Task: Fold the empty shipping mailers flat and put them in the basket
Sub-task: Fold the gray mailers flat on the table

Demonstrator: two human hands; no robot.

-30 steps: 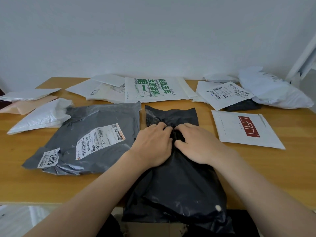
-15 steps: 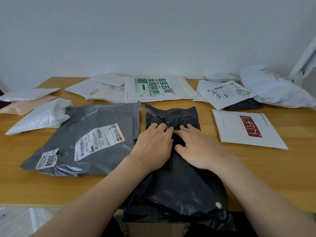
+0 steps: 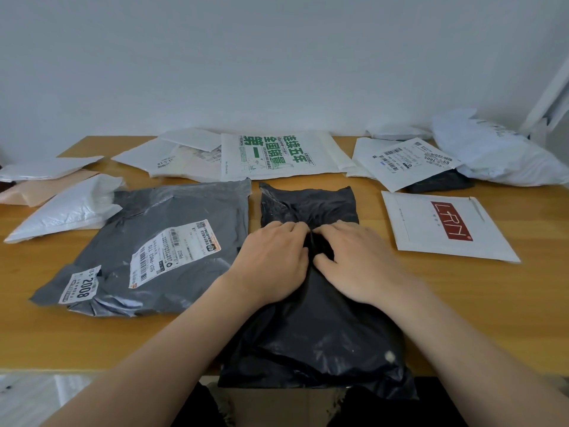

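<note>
A black mailer (image 3: 311,334) lies lengthwise on the wooden table (image 3: 462,303), directly in front of the person, and its near end hangs a little over the front edge. Both hands are on its middle part, close together and almost touching. The left hand (image 3: 271,260) and the right hand (image 3: 357,257) have the fingers curled down into the plastic, and a bunched fold of the black film stands up between them, so each hand grips the mailer. Just beside it on the left lies a grey mailer (image 3: 160,235) with white labels, wrinkled and flat. On the right, apart from the black one, lies a white mailer with a red logo (image 3: 443,226). Along the wall side rest a white mailer with green print (image 3: 277,155) and several other white bags.
</note>
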